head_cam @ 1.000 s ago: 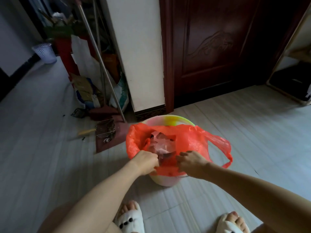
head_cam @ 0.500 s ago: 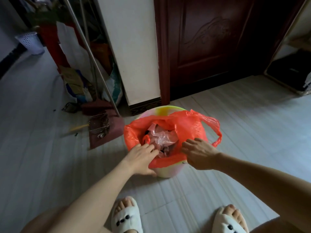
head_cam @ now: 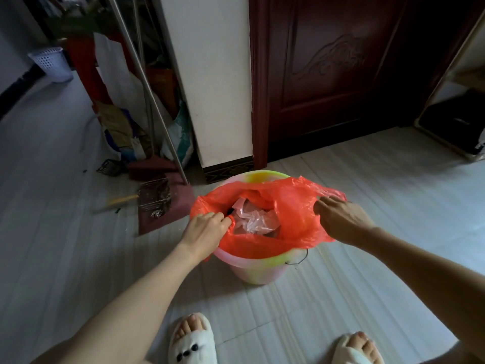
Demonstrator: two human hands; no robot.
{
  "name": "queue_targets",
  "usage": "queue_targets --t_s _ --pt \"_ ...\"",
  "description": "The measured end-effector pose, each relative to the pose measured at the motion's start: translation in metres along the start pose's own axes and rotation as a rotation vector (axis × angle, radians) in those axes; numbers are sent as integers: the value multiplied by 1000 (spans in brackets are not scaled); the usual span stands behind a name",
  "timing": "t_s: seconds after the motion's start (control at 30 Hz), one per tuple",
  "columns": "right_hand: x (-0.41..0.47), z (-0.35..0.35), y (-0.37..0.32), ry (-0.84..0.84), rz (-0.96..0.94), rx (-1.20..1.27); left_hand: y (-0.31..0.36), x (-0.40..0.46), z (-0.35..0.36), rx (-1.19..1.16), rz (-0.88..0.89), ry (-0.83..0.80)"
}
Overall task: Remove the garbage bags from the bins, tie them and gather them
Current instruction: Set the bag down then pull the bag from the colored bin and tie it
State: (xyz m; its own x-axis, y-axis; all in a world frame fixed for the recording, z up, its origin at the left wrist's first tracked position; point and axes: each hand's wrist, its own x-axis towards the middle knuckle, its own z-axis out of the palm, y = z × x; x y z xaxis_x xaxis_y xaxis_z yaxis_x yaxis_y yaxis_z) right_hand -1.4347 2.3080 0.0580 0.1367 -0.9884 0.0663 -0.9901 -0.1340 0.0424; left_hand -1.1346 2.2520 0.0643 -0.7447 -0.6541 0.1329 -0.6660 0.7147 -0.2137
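Both hands have been moved apart since the earlier frames: the left hand (head_cam: 206, 229) has been shifted to the left edge of the red bag (head_cam: 294, 214), and the right hand (head_cam: 338, 219) has been carried out to the bag's right handle loop.

Head view: the red bag is seated in the pastel bin (head_cam: 259, 266), which stands on the floor (head_cam: 367, 179) near the white wall post (head_cam: 210, 74). The bag's rim is draped over the bin's near edge. Crumpled clear plastic (head_cam: 256, 219) is visible inside. The fingers (head_cam: 220, 218) of the left hand are curled round the left rim of the bag; those of the right hand are pinched on the film at the right loop.

For the step in hand, the rim should be freed all round before lifting. Both grips should be raised evenly and straight up, so that the thin film is not torn and the contents are not spilled. The bin is likely to rise with the bag if the lift is rushed.
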Motion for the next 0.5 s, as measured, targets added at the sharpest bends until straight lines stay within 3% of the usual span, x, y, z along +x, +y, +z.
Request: queue_targets --t_s 0.07,0.13,0.23,0.5 --pt "1 -2 -1 -59 -9 65 6 1 -1 -8 27 7" --pt "-2 -1 -9 -267 -85 106 12 2 0 -63 70 -13" --pt "-8 12 -17 -454 -236 -95 20 6 7 -148 76 -176" --pt "1 18 -9 -250 -247 -142 11 -5 10 -29 47 -518"
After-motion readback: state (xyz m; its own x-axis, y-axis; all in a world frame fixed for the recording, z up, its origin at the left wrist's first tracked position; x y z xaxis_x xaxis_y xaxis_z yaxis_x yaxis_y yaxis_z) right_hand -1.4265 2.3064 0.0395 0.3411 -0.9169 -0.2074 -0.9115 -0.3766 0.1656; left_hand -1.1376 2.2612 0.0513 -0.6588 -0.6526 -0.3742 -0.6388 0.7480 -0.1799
